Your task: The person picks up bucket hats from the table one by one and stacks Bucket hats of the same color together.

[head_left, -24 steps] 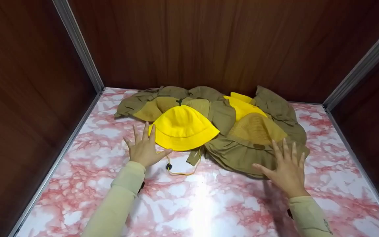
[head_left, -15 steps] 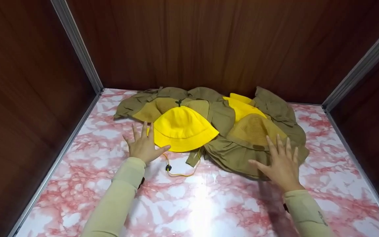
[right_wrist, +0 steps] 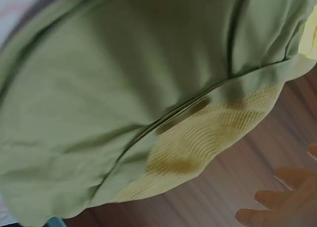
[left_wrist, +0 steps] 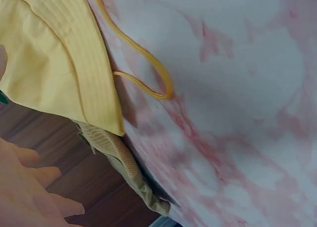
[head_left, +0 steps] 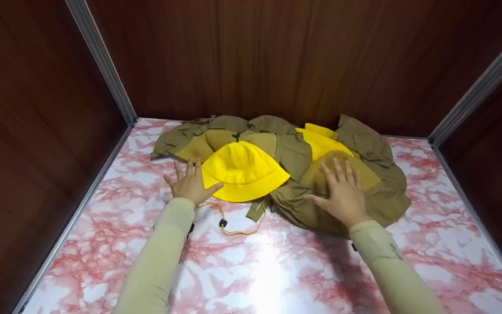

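Note:
A yellow bucket hat [head_left: 246, 170] with a small dark sprout on its crown sits at the front middle of a hat pile. Its yellow chin cord [head_left: 242, 233] with a black toggle [head_left: 223, 223] loops onto the table. My left hand [head_left: 190, 187], fingers spread, is beside the hat's left brim; contact cannot be made out. My right hand [head_left: 344, 198], also spread, is over an olive sun hat [head_left: 299, 209] with a tan mesh crown. In the right wrist view, a gap shows between my fingers [right_wrist: 292, 177] and the mesh crown [right_wrist: 198, 143].
Another olive hat [head_left: 172, 141] with mesh panels lies behind the yellow one. More yellow fabric [head_left: 323, 141] pokes out at the back right. Dark wood-look panels [head_left: 251, 56] with metal edging enclose the pink-and-white marbled table [head_left: 233, 270] on three sides.
My right hand has moved left and farther forward, over the olive hat's mesh crown. The left hand has shifted only slightly forward. The hats look unmoved.

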The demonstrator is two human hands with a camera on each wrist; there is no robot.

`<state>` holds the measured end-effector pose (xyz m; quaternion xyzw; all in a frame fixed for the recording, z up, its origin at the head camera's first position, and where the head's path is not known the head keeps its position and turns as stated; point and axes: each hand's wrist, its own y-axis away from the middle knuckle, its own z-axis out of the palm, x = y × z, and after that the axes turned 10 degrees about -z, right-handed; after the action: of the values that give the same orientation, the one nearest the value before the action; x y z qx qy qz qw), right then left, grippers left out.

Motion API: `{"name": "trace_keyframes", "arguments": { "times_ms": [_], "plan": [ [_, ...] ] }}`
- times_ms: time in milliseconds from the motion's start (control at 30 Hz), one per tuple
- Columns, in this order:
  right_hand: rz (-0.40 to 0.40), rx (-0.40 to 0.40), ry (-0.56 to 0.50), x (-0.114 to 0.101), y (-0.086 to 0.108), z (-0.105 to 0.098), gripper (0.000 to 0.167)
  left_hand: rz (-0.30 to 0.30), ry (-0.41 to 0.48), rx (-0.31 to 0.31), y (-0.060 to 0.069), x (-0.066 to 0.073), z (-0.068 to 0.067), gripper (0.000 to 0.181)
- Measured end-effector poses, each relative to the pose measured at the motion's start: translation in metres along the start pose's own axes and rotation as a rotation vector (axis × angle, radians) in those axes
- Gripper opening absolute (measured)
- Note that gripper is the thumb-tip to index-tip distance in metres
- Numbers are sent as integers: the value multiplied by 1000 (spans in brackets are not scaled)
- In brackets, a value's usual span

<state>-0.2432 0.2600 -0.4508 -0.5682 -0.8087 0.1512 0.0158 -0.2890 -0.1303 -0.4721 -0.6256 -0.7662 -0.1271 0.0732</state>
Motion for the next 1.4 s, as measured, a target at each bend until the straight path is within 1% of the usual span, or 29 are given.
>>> {"name": "trace_keyframes", "arguments": {
  "times_ms": [133, 200, 367, 467, 567, 633, 700, 767, 867, 933, 1000, 1100, 1200, 1300, 1400],
  "plan": [
    [-3, -45, 15, -10, -14, 5, 101, -11, 32, -4, -5, 1, 5, 106],
    [0, -66, 3, -14, -19, 9, 101, -15, 47, -18, -7, 3, 8, 105],
    [-9, -93, -42, -25, -28, 22, 100, -27, 78, -78, -9, 9, 16, 104],
    [-20, -91, -71, -30, -31, 30, 99, -45, 119, -125, -11, 11, 19, 104],
    [-14, -78, -134, -37, -32, 37, 98, -68, 187, -176, -12, 10, 24, 102],
    [8, -72, -196, -43, -32, 41, 96, -75, 233, -205, -11, 6, 27, 99],
    [27, -82, -269, -51, -33, 46, 95, -90, 261, -221, -11, 0, 29, 95],
    [47, -101, -330, -58, -35, 51, 94, -102, 263, -221, -10, -7, 29, 94],
    [68, -137, -363, -65, -39, 56, 93, -124, 237, -217, -9, -14, 26, 97],
    [78, -143, -367, -67, -41, 58, 91, -128, 223, -228, -10, -15, 25, 101],
    [77, -134, -371, -66, -42, 58, 87, -134, 231, -239, -11, -14, 25, 102],
    [55, -98, -405, -64, -42, 56, 80, -164, 291, -233, -13, -10, 27, 100],
    [46, -74, -456, -63, -43, 55, 70, -184, 382, -190, -14, -6, 27, 98],
    [41, -73, -486, -63, -43, 54, 63, -193, 485, -142, -17, -1, 27, 94],
    [30, -64, -482, -63, -43, 53, 56, -238, 571, -107, -18, 6, 26, 86]
  ]
}}
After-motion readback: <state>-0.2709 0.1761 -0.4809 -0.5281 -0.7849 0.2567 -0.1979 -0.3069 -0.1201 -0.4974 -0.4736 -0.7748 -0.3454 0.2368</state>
